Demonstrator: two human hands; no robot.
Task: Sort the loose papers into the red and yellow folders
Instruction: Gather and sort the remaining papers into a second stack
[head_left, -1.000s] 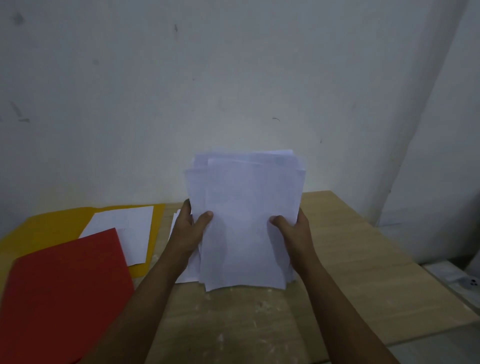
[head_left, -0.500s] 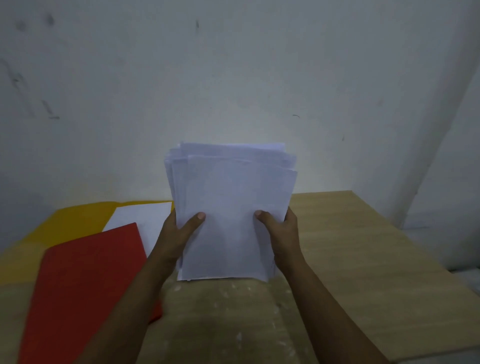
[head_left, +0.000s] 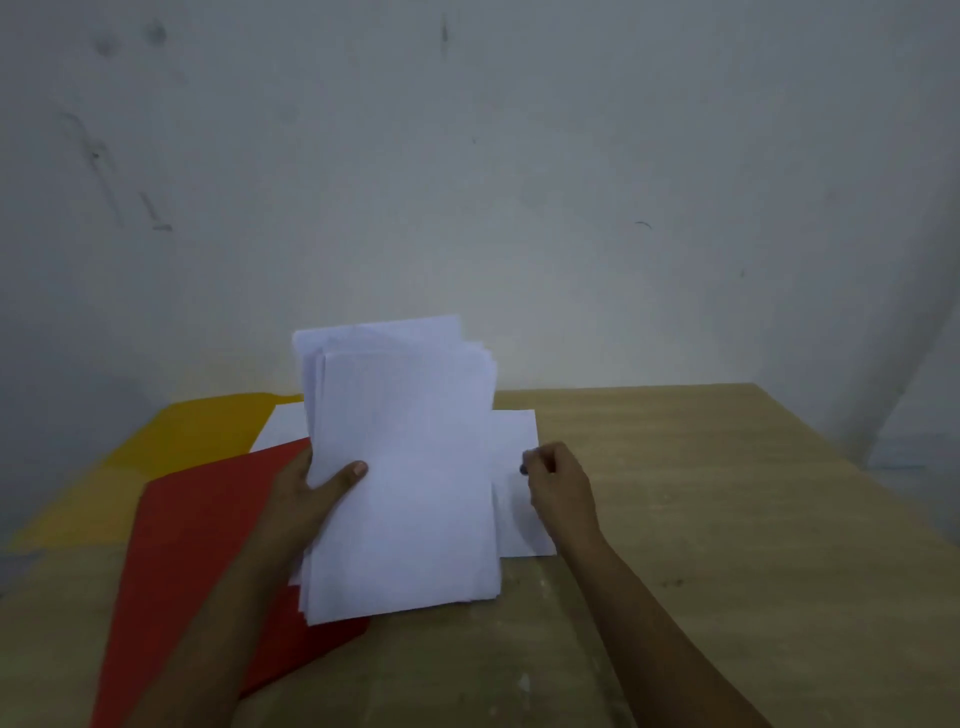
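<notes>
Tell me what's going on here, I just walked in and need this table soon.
A person is sorting loose papers at a wooden table. The left hand holds a stack of white papers upright, while the right hand pinches a single sheet beside the stack. A closed red folder lies at the left, overlapping a yellow folder with one white sheet on it. Most of the papers are not yet filed.

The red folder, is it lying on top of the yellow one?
Yes, the red folder overlaps the yellow folder, covering its near edge.
</notes>
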